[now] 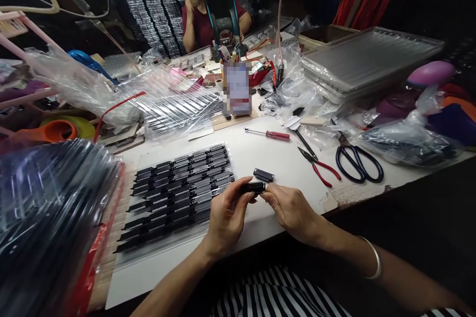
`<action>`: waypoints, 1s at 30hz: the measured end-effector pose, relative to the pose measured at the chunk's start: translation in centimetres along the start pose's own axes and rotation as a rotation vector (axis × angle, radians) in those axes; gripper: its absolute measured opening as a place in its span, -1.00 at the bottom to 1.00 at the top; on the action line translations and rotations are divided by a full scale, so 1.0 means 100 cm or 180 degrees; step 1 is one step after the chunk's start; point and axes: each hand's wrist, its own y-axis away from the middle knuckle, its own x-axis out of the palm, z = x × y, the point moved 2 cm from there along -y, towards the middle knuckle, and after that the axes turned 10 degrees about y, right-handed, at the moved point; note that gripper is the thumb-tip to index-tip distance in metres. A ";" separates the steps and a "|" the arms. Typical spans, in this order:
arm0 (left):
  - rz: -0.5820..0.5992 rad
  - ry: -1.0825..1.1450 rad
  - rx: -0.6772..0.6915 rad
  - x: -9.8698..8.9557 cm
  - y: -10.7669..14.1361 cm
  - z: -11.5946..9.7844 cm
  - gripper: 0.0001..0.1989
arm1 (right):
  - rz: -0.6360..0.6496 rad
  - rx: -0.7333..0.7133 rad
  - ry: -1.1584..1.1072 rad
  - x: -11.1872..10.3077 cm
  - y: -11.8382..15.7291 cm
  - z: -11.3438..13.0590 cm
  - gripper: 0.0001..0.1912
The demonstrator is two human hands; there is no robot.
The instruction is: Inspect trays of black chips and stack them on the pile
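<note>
A small black slotted part [253, 187] is held between my two hands above the white work surface [253, 153]. My left hand [228, 215] pinches its left end between thumb and fingers. At the right end, my right hand [292, 210] has its thumb and index finger closed on the same part. Just behind the hands, a second black part [264, 174] lies on the surface. To the left is a clear plastic tray [229, 153] with rows of several similar black parts [178, 193].
Red-handled pliers [320, 166], dark-handled scissors [359, 161] and a red screwdriver [277, 135] lie at the right. Stacked trays [372, 59] stand behind them. Wrapped plastic strips [48, 218] fill the left edge. A phone [238, 89] stands at the back; a person [204, 25] sits beyond.
</note>
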 end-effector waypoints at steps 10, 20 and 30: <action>0.0552 0.1280 -0.0749 0.007 -0.005 0.001 -0.86 | -0.0098 -0.0669 -0.0629 -0.040 -0.010 -0.009 -0.78; 0.0896 0.2774 -0.1290 0.006 -0.007 0.001 -0.76 | -0.0120 -0.0865 -0.1154 -0.042 -0.007 -0.003 -0.60; -0.0091 0.2175 -0.0826 -0.010 -0.015 0.007 -0.57 | 0.0166 -0.0749 0.0584 -0.018 -0.003 -0.028 -0.77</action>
